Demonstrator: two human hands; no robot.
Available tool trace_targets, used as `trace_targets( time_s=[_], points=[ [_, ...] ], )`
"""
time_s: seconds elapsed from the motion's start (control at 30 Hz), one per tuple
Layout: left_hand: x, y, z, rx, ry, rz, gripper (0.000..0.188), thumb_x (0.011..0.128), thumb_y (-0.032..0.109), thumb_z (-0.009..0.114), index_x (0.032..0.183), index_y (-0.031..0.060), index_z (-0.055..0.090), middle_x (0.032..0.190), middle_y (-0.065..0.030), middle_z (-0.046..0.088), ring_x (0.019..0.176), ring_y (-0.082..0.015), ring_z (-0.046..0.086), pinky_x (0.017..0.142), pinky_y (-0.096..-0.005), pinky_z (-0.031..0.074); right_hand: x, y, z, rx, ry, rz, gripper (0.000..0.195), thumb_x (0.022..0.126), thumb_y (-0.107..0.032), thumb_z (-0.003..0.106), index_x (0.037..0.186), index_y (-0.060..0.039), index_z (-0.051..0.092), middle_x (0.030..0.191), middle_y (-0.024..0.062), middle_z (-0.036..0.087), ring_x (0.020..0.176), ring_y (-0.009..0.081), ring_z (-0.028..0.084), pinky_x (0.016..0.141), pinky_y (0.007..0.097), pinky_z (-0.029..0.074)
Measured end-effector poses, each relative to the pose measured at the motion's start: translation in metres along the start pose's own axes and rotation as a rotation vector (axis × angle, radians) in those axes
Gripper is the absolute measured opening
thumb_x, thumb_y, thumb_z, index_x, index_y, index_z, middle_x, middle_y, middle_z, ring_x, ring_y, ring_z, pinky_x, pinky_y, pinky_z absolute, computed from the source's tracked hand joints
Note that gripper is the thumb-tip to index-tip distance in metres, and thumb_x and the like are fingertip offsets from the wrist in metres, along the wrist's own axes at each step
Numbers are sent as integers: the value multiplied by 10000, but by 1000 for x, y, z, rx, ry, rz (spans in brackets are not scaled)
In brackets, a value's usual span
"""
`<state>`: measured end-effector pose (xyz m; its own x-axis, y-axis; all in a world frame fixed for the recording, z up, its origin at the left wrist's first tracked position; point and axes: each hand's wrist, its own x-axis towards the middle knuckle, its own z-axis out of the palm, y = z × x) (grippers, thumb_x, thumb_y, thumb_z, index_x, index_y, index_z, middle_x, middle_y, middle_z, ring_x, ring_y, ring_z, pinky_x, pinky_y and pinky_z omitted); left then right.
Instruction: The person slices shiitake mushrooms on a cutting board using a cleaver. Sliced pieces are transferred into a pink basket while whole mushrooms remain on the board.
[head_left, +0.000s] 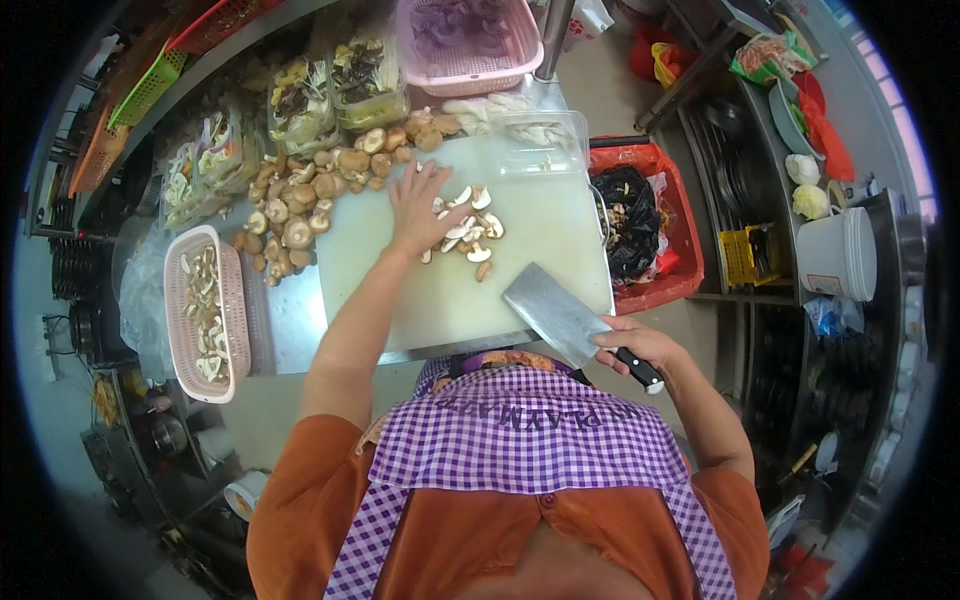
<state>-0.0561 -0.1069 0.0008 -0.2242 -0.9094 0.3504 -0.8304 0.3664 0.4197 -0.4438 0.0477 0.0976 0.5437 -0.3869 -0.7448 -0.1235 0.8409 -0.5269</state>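
My left hand (421, 210) is spread over the white cutting board (555, 225), palm down with the fingers apart. Its thumb side is against a small heap of sliced mushrooms (478, 255); what lies under the palm is hidden. In my right hand (637, 341) is the black handle of a cleaver (559, 311). The broad blade lies flat-side up over the board's near right corner, pointing toward the slices. Whole brown mushrooms (298, 232) are piled along the board's left and far edges.
At the left, a pink plastic basket (238, 300) holds sliced mushrooms. Clear tubs of cut vegetables (367, 79) and another pink basket (480, 84) line the back. A clear plastic container (541, 142) rests on the board's far right corner, beside a red waste bin (681, 195).
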Motion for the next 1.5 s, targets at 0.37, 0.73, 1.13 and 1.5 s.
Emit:
trace_targets(
  time_s=[0.37,0.73,1.13,1.5],
  points=[
    [-5,51,3,-89,-233,259,699,615,527,807,1259,289,676,1443,-66,502,1349,-366,387,1087,-679,211,66,-13,44,110,102,-85,294,973,-203,572,1226,-54,565,731,46,594,450,88,499,417,214,407],
    [-12,-13,-78,-490,198,75,434,664,269,787,1077,151,724,1238,-59,645,1164,-312,558,997,-438,452,120,-111,194,-111,207,-290,242,976,-170,573,1197,-75,551,697,17,576,460,89,501,426,233,427],
    [-187,-239,-309,189,602,-363,379,798,224,775,1143,82,711,1296,-117,625,1189,-334,546,1023,-448,430,268,-177,453,-804,-358,-432,219,954,-160,549,1047,38,534,718,93,641,537,172,636,531,315,533],
    [-149,-173,-236,-178,641,-379,319,875,121,681,1180,37,641,1170,-159,623,1157,-357,533,1005,-457,412,199,-60,221,-678,194,-494,520,961,-230,621,1427,-49,476,799,81,624,566,139,601,531,291,537]
  ],
)
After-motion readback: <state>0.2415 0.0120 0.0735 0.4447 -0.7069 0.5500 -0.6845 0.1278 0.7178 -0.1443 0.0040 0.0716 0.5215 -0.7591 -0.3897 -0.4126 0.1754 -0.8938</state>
